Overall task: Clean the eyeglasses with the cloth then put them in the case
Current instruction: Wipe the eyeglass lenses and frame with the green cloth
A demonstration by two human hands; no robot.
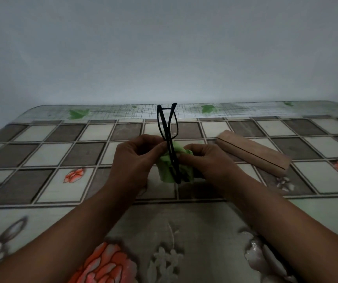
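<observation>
Black-framed eyeglasses (167, 127) stand upright above the table centre, their temples crossed and pointing up. My left hand (135, 158) pinches the frame from the left side. A light green cloth (167, 168) is bunched around the lower part of the glasses, and my right hand (206, 160) presses it against them from the right. The lower lens is hidden by the cloth and fingers. A long tan glasses case (253, 152) lies shut on the table, just right of my right hand and apart from it.
The table (41, 152) is covered with a glossy checked and floral cloth. Its far edge meets a plain pale wall (164, 48). Both forearms reach in from the bottom of the view.
</observation>
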